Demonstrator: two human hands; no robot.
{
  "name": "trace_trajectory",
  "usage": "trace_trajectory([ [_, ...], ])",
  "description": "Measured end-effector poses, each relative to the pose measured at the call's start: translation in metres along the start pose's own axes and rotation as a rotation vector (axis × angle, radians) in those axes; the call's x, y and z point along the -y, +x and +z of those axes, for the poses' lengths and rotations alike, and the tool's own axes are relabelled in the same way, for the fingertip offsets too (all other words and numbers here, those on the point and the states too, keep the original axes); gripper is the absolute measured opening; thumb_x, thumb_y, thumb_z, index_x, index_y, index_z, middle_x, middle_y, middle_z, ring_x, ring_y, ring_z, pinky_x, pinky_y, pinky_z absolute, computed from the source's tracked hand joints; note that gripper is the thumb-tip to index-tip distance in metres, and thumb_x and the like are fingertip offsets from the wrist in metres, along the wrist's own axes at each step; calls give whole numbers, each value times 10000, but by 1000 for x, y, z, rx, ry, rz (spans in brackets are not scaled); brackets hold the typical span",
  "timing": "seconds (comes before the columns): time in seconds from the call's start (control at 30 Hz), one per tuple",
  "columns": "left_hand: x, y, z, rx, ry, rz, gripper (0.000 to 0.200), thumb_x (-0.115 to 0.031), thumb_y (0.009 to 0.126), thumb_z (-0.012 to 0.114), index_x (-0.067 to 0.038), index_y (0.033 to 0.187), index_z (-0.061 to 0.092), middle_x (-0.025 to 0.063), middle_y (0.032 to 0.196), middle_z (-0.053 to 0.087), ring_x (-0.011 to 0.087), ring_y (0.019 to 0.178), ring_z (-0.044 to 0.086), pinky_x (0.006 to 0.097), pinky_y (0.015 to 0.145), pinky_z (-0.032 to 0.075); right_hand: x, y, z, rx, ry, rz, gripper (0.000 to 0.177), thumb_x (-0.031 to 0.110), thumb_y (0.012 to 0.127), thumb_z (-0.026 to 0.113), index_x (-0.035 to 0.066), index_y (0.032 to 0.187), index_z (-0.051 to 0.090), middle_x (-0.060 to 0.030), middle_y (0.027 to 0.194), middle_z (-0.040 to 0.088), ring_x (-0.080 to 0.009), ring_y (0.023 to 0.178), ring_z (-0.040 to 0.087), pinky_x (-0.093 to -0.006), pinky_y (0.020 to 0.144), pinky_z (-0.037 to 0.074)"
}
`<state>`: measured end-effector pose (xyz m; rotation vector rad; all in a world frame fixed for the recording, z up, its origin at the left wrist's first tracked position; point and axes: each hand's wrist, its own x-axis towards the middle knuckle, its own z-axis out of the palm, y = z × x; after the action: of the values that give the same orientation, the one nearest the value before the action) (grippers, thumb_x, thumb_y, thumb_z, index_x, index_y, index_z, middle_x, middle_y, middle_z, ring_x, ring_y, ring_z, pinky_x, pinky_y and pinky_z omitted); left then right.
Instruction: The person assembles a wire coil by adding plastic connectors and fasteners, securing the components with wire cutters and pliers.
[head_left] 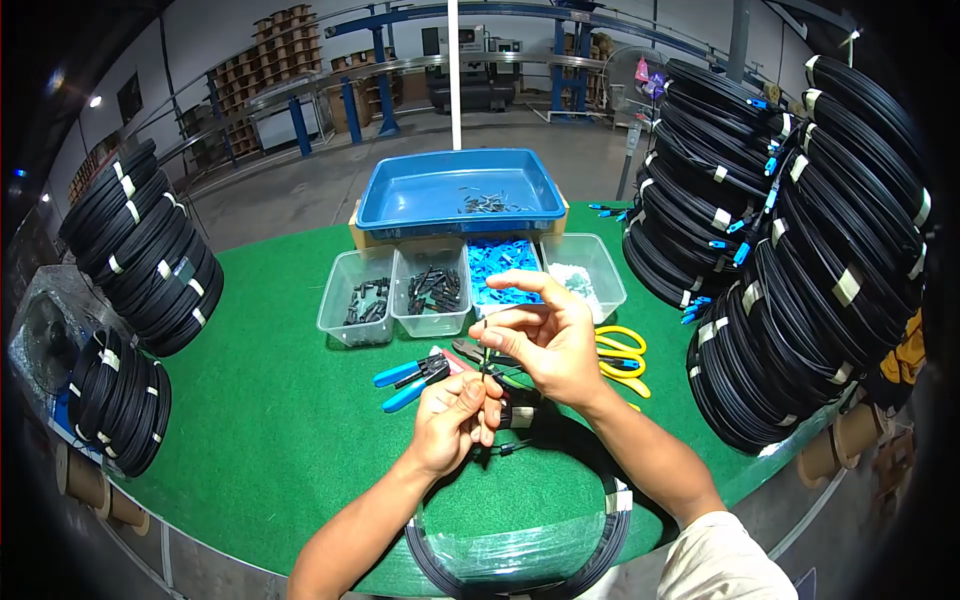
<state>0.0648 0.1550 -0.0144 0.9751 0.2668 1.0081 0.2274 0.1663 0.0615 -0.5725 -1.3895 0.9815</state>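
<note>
My left hand (452,422) is closed in a pinch on a thin black cable (486,368) that stands upright out of the fingers. Just above it, my right hand (548,345) pinches the cable's upper end between thumb and index finger; any small part there is too fine to make out. A coil of black cable (425,558), bound with white tape, lies on the green mat below my hands. Beside my left hand rests a blue-handled tool (405,378), perhaps a stripper. Yellow-handled scissors (625,352) lie right of my right hand. Dark-jawed pliers (468,350) are partly hidden behind my hands.
Clear bins hold black parts (434,290), blue connectors (497,262) and whitish pieces (573,285). Behind them a blue tray (410,200) contains small dark pieces. Stacked cable coils stand at the left (140,250) and right (800,270) of the green table (270,400).
</note>
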Motion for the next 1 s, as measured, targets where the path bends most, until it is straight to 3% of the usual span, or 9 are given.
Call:
trace_trajectory([
  [0.2, 1, 1, -2, -5, 7, 1, 325, -297, 1020, 524, 17, 1013, 608, 76, 751, 620, 112, 540, 564, 197, 501, 466, 0, -1, 0, -7, -49, 23, 385, -46, 849, 708, -14, 1211, 582, -126, 945, 715, -180, 926, 706, -300, 835, 570],
  [0.27, 1, 1, -3, 0, 8, -3, 320, -292, 1020, 525, 18, 1015, 606, 80, 750, 619, 114, 540, 569, 200, 502, 468, -4, -1, -1, 17, -62, -2, 365, -64, 866, 670, 10, 1215, 593, -99, 1041, 699, -176, 951, 702, -294, 852, 570],
  [0.47, 1, 1, -3, 15, -4, 7, 318, -288, 1021, 523, 19, 1018, 606, 81, 752, 621, 115, 539, 575, 200, 501, 470, -6, -3, -1, 4, -44, -21, 373, -73, 860, 672, -2, 1214, 583, -108, 1100, 677, -179, 970, 697, -298, 854, 572],
  [1.0, 0, 0, -2, -2, 15, 1, 309, -278, 1023, 521, 17, 1013, 611, 77, 753, 624, 110, 528, 571, 193, 481, 458, -8, -3, -2, 6, -28, -41, 370, -82, 863, 662, -14, 1209, 552, -95, 994, 678, -177, 963, 698, -295, 853, 572],
])
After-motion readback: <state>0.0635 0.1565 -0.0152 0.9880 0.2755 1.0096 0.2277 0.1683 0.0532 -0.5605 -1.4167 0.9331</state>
